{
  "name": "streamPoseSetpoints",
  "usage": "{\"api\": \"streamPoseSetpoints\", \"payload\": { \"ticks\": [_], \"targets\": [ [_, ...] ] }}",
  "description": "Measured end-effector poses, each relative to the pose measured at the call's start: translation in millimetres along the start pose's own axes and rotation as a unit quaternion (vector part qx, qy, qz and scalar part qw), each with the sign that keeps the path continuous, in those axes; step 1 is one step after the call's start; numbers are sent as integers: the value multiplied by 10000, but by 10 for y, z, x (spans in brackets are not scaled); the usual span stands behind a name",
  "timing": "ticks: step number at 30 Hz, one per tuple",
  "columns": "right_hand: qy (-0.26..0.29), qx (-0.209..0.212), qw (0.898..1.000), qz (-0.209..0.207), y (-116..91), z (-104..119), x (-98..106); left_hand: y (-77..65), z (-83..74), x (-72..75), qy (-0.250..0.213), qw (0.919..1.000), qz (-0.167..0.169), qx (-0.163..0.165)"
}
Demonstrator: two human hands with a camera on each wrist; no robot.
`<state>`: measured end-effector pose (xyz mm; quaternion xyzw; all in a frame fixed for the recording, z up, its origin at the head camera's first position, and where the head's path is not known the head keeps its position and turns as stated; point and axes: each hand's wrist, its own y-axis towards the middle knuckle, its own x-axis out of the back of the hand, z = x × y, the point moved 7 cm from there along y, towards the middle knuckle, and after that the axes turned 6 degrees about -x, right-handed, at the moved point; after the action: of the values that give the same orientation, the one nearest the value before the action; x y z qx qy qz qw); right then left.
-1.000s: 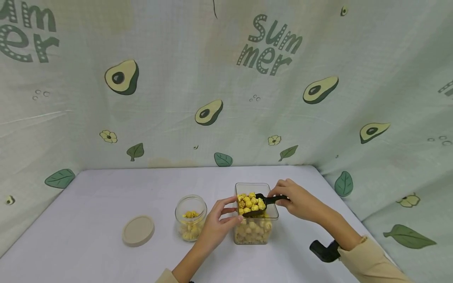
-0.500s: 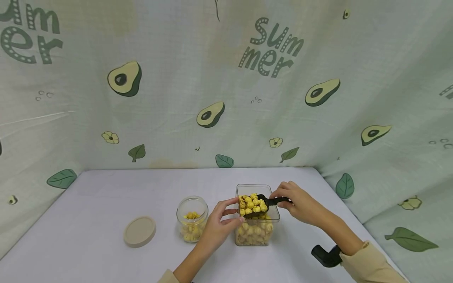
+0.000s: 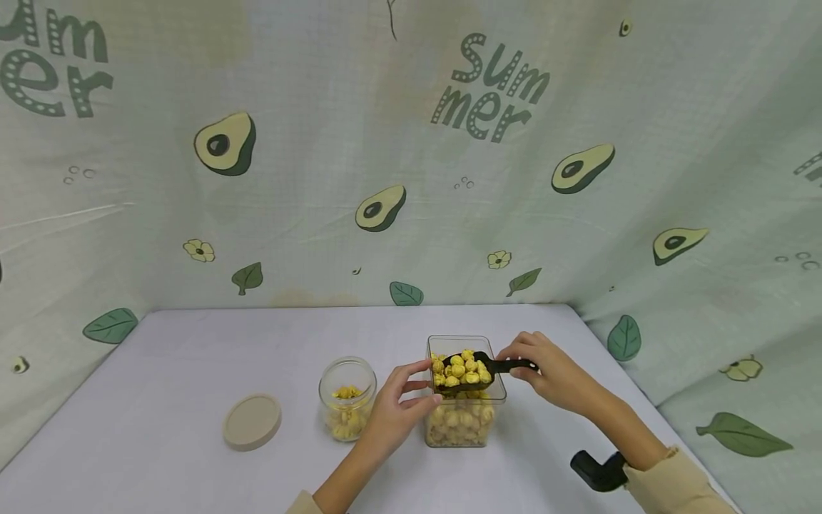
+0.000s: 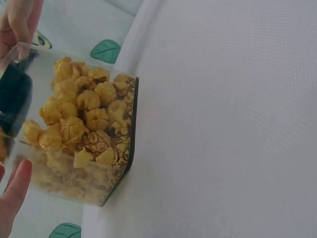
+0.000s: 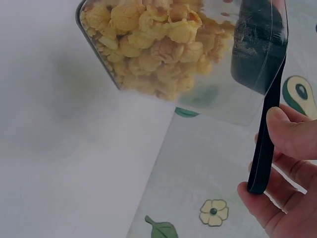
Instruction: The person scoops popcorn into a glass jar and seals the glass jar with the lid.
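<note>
A clear square plastic container (image 3: 499, 392) holds yellow popcorn (image 4: 89, 119) in its lower part. My left hand (image 3: 399, 408) holds its near left side, with the thumb at the front rim and the fingers along the left wall. My right hand (image 3: 542, 365) pinches the handle of a black scoop (image 3: 507, 365). The scoop's bowl, heaped with popcorn, lies level inside the container's mouth, above the rest of the popcorn. In the right wrist view the thumb (image 5: 285, 126) presses on the handle and the dark bowl shows through the clear wall.
Left of the container stands a round glass jar (image 3: 347, 362), open at the top, with some popcorn inside. Farther left, a round beige lid (image 3: 252, 422) lies flat on the white table (image 3: 160, 428). A printed cloth (image 3: 289, 214) hangs behind the table.
My right hand has shifted slightly to the right, drawing the loaded scoop that way within the container's mouth. The left hand, container, jar and lid stay in place.
</note>
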<state>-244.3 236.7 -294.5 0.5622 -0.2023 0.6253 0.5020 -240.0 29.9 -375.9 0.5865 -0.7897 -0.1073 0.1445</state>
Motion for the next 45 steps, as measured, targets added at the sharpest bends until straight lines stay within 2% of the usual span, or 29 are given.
{"api": "streamPoseSetpoints", "payload": {
  "ticks": [8,14,26,33,39,42,45],
  "targets": [
    [109,54,9999,47,41,58,-53,-14,15,15,23,10000,-27,29],
    [155,-74,9999,-1,13,23,-42,-14,19,11,22,10000,-29,22],
    [419,-6,9986,-319,-57,-44,24,-6,22,12,31,10000,6,28],
    [388,222,9968,-669,-92,-61,87,-26,-59,32,175,9998,79,-94],
    [397,228,9958,-789,-105,-68,122,-78,-203,177,388,9988,-36,-300],
    [410,231,9956,-807,-111,-63,134,-112,-293,300,412,9982,-208,-394],
    [405,273,9952,-852,-118,-54,155,-150,-388,443,527,9959,-386,-624]
  ]
}}
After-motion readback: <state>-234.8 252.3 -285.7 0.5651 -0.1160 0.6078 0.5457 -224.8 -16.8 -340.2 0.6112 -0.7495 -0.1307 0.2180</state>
